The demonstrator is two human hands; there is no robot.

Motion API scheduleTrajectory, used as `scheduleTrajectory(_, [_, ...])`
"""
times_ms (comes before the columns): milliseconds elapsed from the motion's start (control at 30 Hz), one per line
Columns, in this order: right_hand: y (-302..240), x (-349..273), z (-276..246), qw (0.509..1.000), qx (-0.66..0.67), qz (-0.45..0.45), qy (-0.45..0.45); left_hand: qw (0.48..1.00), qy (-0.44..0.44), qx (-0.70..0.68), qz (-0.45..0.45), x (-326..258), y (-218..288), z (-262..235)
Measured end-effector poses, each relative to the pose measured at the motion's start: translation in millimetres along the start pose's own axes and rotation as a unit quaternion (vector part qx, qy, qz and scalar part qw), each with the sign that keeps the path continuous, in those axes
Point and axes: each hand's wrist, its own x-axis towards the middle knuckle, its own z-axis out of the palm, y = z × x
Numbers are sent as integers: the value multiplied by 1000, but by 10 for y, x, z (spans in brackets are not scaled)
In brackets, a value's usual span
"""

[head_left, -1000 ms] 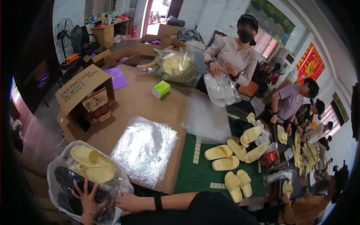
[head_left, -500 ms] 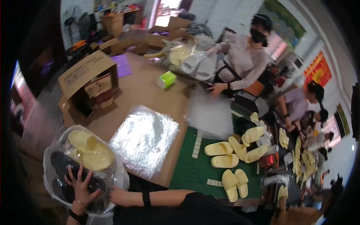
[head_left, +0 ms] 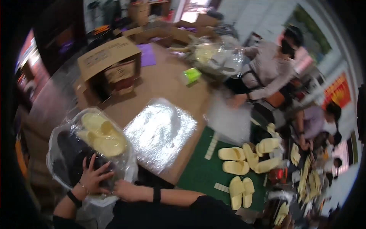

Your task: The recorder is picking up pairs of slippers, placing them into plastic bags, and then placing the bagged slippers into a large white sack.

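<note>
My left hand lies fingers spread, flat on the large clear plastic bag of pale yellow and black foam slippers at the lower left of the frame; my right hand rests at the bag's lower edge, and I cannot tell whether it pinches the film; I judge the step in hand to be steadying the filled bag, and the next move calls for gathering its loose mouth. Beyond lie a crinkled stack of clear bags at centre and loose yellow slippers on the green mat, lower right. The bag's opening is hidden; the far co-workers are blurred.
</note>
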Motion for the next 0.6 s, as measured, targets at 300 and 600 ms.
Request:
scheduleTrajectory(300, [-195, 112, -430, 990, 135, 50, -11, 996, 62, 57, 4, 181, 64, 237])
scheduleTrajectory(600, [-294, 229, -766, 961, 231, 75, 130, 969, -8, 198, 149, 109, 295, 308])
